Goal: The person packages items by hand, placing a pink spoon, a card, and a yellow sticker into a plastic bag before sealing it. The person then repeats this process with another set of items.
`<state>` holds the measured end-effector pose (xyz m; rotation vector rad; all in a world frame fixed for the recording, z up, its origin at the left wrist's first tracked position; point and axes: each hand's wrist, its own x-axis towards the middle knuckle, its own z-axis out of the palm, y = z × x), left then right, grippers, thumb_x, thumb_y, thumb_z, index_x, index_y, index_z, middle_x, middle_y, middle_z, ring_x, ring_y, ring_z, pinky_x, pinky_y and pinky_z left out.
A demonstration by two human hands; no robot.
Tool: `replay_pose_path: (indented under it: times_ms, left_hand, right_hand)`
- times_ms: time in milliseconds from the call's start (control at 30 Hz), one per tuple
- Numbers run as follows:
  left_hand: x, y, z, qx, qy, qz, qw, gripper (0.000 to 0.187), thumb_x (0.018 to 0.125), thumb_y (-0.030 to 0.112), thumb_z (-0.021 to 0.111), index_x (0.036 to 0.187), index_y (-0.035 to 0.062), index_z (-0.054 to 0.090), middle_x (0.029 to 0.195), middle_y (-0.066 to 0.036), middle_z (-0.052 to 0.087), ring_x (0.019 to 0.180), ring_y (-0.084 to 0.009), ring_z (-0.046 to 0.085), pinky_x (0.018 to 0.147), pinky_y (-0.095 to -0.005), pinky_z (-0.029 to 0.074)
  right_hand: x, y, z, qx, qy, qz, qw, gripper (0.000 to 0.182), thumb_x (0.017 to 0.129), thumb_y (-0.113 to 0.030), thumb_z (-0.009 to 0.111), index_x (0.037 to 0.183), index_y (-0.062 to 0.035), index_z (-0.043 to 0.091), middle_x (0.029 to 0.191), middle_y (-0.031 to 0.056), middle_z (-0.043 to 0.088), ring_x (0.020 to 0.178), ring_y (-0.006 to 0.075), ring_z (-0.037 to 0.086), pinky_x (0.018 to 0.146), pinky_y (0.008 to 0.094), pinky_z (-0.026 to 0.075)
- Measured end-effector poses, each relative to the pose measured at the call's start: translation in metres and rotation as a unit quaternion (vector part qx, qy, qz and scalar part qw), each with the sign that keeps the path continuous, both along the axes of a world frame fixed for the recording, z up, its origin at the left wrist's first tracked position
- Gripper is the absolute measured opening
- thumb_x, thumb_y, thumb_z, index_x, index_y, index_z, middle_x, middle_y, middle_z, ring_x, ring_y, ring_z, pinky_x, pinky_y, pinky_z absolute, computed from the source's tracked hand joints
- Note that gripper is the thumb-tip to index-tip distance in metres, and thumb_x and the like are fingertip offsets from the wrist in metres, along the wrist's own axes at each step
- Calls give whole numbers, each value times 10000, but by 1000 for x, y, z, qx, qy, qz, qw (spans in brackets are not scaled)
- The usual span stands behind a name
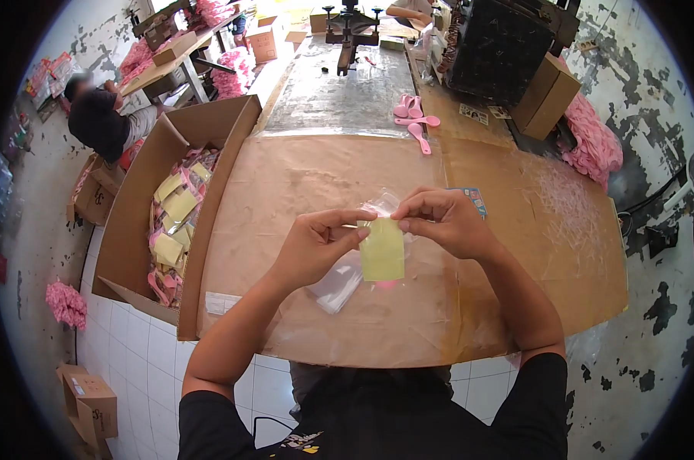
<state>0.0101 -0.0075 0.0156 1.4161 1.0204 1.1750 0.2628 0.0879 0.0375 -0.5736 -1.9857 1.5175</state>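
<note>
Between my two hands, over the table's middle, is a small clear plastic bag (384, 201) with a pale yellow card (383, 257) in or against it. My left hand (324, 236) pinches its upper left edge with closed fingertips. At the upper right edge, my right hand (442, 218) pinches it the same way. A bit of pink (386, 285) shows just under the card; its shape is mostly hidden. Flat clear plastic bags (335, 290) lie on the table below my left hand. Partly behind my right hand is a blue printed card (473, 201).
At left stands an open cardboard box (223, 138) full of packed bags with yellow cards. Several pink measuring spoons (417, 123) lie at the back right, near a black machine (500, 54). A metal clamp fixture (352, 34) stands far back. A person (101, 115) sits at far left.
</note>
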Motion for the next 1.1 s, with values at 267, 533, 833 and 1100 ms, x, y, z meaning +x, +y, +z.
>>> replay_pose_path:
  times_ms: [267, 533, 833, 1100]
  left_hand:
    - [-3, 3, -6, 26, -15, 30, 999, 302, 1045, 66, 643, 1330, -32, 675, 1145, -105, 765, 998, -132, 742, 898, -281, 599]
    - [9, -6, 6, 52, -29, 89, 994, 306, 1012, 65, 678, 1300, -36, 661, 1137, -127, 733, 996, -157, 721, 845, -314, 618]
    - [-50, 8, 20, 128, -302, 276, 903, 448, 1117, 390, 451, 1283, 41, 678, 1310, -112, 675, 1047, -176, 685, 905, -353, 564]
    - [-7, 22, -46, 149, 413, 195, 877, 373, 869, 308, 841, 1121, 52, 741, 952, -90, 711, 751, -193, 653, 728, -328, 528]
  right_hand:
    - [-2, -5, -2, 23, -37, 5, 999, 266, 992, -38, 711, 1241, 42, 660, 1024, 44, 705, 927, 95, 667, 838, 274, 560]
    - [-6, -12, 19, 57, -24, -17, 998, 215, 997, -47, 706, 1200, 24, 698, 980, 30, 722, 914, 81, 667, 804, 263, 543]
    - [66, 49, 21, 353, -244, -184, 884, 354, 962, -240, 745, 1230, -10, 725, 1128, 157, 723, 1061, 322, 694, 952, 394, 526]
    - [102, 69, -9, 236, -347, -172, 891, 385, 900, -269, 808, 1182, -14, 747, 1065, 120, 694, 1031, 271, 651, 932, 389, 508]
